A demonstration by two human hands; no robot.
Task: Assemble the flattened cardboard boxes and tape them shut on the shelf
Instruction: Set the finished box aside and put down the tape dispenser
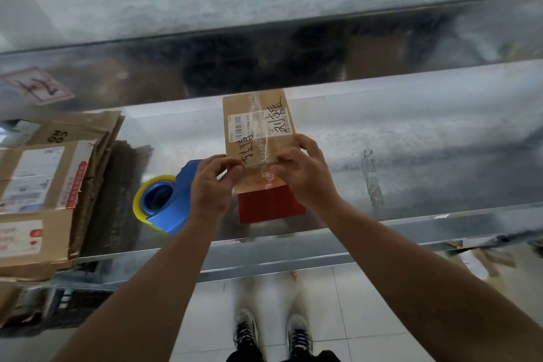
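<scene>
Metal shelf (411,141): stack of flattened boxes (44,185) at far left. One box (255,126) mid-shelf, long axis running away from the person. Clear tape along top seam; contents hidden. Tape dispenser (164,203) lies just left of the box, nearest the left hand (211,185). Left and right hand (302,173) both at the near edge, fingers (232,166) curled, pinching it. Judged: tape end being pressed down.

A taped brown cardboard box (258,126) stands upright on the metal shelf (411,161).
</scene>
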